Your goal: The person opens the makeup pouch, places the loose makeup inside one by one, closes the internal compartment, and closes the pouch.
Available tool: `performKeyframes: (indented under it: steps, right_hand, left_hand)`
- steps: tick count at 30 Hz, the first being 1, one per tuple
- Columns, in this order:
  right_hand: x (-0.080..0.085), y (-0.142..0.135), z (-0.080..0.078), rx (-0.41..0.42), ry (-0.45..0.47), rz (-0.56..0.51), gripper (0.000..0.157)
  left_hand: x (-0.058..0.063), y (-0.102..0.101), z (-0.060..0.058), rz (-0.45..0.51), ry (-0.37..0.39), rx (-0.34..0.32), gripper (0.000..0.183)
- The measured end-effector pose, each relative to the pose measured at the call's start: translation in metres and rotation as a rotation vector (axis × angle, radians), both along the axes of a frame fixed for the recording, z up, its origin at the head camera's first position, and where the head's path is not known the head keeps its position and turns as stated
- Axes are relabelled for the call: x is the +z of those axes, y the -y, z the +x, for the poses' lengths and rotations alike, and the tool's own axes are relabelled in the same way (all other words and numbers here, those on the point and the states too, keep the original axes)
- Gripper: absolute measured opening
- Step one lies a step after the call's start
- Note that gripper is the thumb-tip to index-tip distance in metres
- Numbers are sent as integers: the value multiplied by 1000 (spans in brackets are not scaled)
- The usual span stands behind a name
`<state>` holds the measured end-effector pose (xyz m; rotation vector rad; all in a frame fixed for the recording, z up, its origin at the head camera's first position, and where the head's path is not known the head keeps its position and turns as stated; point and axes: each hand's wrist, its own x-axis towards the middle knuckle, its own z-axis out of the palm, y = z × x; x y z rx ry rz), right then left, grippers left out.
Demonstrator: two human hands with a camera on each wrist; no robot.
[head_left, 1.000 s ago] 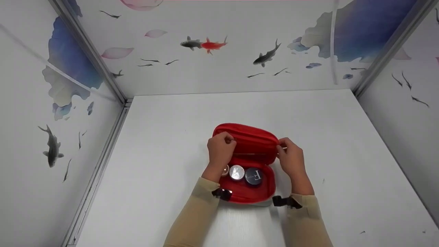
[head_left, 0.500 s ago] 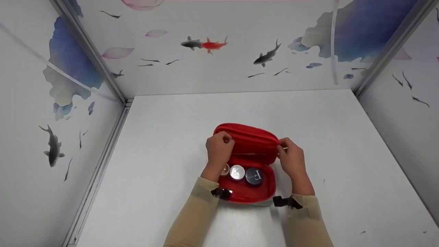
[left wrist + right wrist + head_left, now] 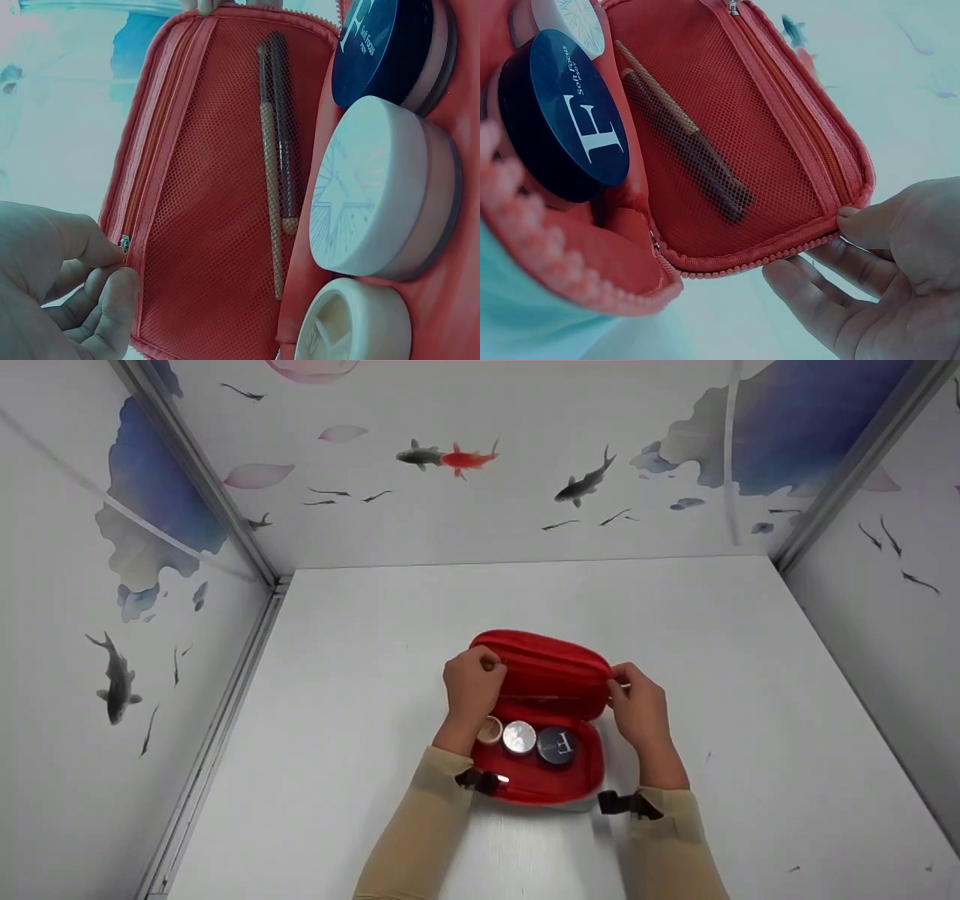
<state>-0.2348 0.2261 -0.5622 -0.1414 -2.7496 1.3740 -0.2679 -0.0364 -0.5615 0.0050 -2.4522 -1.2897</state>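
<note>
A red cosmetic bag point(image 3: 536, 789) lies unzipped with its lid point(image 3: 559, 652) raised. Inside the lid is a mesh pocket point(image 3: 202, 247), through which two makeup brushes point(image 3: 270, 187) show. My left hand point(image 3: 474, 684) pinches the small metal zipper pull point(image 3: 125, 242) of this pocket, near its left end. At the lid's right corner my right hand point(image 3: 637, 701) grips the edge between thumb and fingers. Three round cosmetic jars sit in the base: a dark-lidded one point(image 3: 556, 745), a white-lidded one point(image 3: 519, 737) and a small cream one point(image 3: 490, 730), partly hidden by my left wrist.
The bag rests on a white table point(image 3: 360, 675). White panels printed with fish and petals enclose it at the back point(image 3: 487, 525) and on both sides. Both forearms reach in from the front edge, each with a black wrist camera point(image 3: 628, 804).
My left hand has slid slightly left along the pocket zipper with the pull, uncovering more of the cream jar. My right hand has stayed at the lid's corner.
</note>
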Motion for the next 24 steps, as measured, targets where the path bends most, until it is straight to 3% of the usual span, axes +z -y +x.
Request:
performKeyframes:
  steps: [15,24]
  right_hand:
    - [1,1,2,8,13,-15,21]
    - [1,0,3,-3,-8,-8,20]
  left_hand:
    - [3,13,-1,32,46,30,12]
    - [3,21,-3,29,33,45,12]
